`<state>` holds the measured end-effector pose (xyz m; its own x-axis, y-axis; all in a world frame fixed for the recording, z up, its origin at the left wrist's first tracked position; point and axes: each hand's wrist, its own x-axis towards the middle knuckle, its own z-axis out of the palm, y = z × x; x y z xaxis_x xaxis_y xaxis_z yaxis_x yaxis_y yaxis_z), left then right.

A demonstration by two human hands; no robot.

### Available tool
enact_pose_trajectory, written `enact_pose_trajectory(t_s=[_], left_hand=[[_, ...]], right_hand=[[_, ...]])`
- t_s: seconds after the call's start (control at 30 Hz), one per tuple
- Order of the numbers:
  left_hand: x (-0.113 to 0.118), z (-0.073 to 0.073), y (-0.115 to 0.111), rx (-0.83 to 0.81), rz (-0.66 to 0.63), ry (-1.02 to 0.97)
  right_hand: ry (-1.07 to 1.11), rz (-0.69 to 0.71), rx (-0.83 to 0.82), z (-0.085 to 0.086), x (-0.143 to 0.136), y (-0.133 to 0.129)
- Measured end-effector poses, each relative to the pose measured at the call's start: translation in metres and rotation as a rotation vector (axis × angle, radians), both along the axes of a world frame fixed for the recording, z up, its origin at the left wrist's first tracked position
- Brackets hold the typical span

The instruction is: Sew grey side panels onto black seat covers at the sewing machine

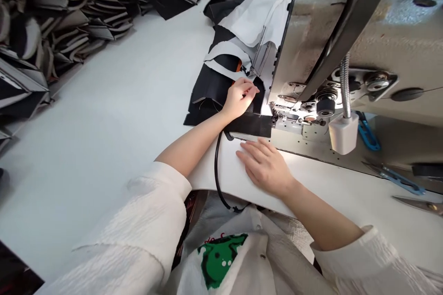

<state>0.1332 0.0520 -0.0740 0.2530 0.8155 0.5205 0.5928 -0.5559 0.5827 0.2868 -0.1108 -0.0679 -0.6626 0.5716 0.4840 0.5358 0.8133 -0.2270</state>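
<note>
My left hand (238, 97) lies on the black fabric piece (207, 84), its fingers curled and pressed together on the cloth. That piece has white curved edging and white cloth (247, 16) bunched behind it. A small patch of orange shows near the edging. Its near right corner reaches the needle area of the sewing machine (294, 115). Nearer to me, my right hand (265, 166) lies palm down with fingers stretched out, by the near edge of the machine plate. It holds nothing.
Stacks of dark and grey cut pieces (76, 9) line the far left of the white table (138, 83). A lamp (344, 133) hangs beside the machine head. Blue thread snips (368, 132) and scissors (418, 203) lie at right. A black cord (217, 166) curves down the near edge.
</note>
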Motion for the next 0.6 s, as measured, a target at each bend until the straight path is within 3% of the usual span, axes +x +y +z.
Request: enact_pose_trajectory(t_s=[0.07,0.13,0.23,0.37,0.47,0.53,0.6], left_hand=[[0.004,0.000,0.006,-0.028,0.010,0.048],[0.013,0.002,0.012,-0.087,0.048,0.230],[0.032,0.009,0.019,-0.236,0.168,0.553],[0.031,0.019,0.028,-0.330,0.220,0.646],[-0.015,0.028,0.028,-0.349,0.269,0.665],[-0.069,0.036,0.016,-0.399,0.347,0.688],[-0.129,0.049,-0.010,-0.489,0.438,0.722]], right_hand=[[0.037,0.119,-0.001,0.000,0.000,-0.001],[0.046,0.173,-0.030,0.000,0.000,-0.002],[0.053,0.165,-0.098,0.000,-0.001,-0.001],[0.064,0.105,-0.153,0.000,0.000,-0.001],[0.093,0.061,-0.158,-0.001,0.001,-0.001],[0.100,0.059,-0.168,-0.001,0.003,-0.002],[0.093,0.075,-0.182,-0.001,0.004,-0.004]])
